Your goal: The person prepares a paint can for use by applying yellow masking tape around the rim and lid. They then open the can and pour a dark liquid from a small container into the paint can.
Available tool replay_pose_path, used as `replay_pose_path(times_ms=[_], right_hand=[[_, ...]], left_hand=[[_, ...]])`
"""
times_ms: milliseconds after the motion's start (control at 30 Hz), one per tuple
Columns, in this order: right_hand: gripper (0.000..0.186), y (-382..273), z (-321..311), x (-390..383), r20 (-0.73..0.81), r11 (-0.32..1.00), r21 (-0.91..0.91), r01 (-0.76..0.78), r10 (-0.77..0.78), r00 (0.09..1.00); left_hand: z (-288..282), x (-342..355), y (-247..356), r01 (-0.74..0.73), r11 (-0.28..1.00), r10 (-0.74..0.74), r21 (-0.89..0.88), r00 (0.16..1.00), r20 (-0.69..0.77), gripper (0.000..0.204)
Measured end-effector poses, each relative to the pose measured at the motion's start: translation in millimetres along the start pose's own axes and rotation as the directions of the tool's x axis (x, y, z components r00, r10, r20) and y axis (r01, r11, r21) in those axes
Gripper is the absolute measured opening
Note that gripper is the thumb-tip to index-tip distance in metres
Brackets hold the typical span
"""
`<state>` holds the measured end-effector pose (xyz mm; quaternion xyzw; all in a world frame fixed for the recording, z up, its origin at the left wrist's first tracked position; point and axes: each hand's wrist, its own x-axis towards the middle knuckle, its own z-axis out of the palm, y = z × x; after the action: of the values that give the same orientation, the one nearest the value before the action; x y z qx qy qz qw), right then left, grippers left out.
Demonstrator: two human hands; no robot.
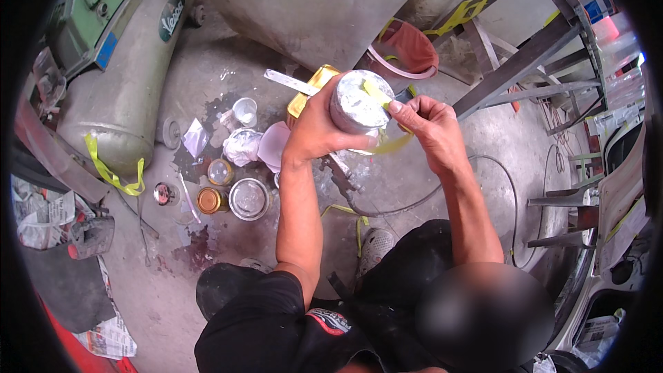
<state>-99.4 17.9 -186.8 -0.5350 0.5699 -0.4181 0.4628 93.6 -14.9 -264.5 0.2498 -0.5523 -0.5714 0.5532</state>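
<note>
Tin: the grey tin [357, 105] sits inside the left hand [319, 128], fingers wrapped tight around it.
Stick: the right hand [429, 124] pinches a yellow stick [376, 93] over the tin's top.
Hidden: the inside of the tin is too blurry to see.

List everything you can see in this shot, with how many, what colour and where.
Paint can: one, grey-white smeared, held up at centre.
Yellow-green strip: one, across the can's top.
Small tins: about four, gold and silver, on the floor left of centre.
White cups and crumpled paper: a few, behind the tins.
Yellow tray: one, behind the can.
Compressor tank: one, grey with green motor, upper left.
Pink bucket: one, top centre.
Metal frame: one, dark, upper right.
Newspaper: several sheets, left edge.
Left hand: wrapped around the can.
Right hand: pinching the strip at the can's rim.
</note>
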Motion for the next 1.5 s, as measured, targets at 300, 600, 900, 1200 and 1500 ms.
replay_pose_path(times_ms=[300, 600, 900, 1200, 1500], right_hand=[[0.035, 0, 3, -2, 0.063, 0.995, 0.083, -0.062, 0.057, 0.996], [0.035, 0, 7, -4, 0.107, 0.999, 0.025, -0.029, 0.026, 0.994], [0.051, -3, 12, -8, -0.111, 0.895, -0.416, 0.158, -0.223, 0.968], [0.073, 3, 10, -2, -0.216, 0.961, -0.179, 0.213, -0.249, 0.944], [0.084, 1, 5, -2, -0.118, 0.986, -0.083, 0.146, -0.156, 0.981]], left_hand=[[0, -1, 4, -0.010, 1.000, 0.010, 0.013, 1.000, -0.011, 0.088], [1, 0, 0, -0.012, 1.000, 0.012, 0.009, 1.000, 0.006, 0.090], [-2, 2, -3, 0.029, 0.998, -0.031, 0.057, 0.999, 0.026, 0.093], [15, 1, -7, -0.030, 0.992, 0.010, 0.121, 0.986, 0.167, 0.099], [15, 0, -10, -0.029, 0.998, 0.022, 0.048, 0.988, 0.152, 0.102]])
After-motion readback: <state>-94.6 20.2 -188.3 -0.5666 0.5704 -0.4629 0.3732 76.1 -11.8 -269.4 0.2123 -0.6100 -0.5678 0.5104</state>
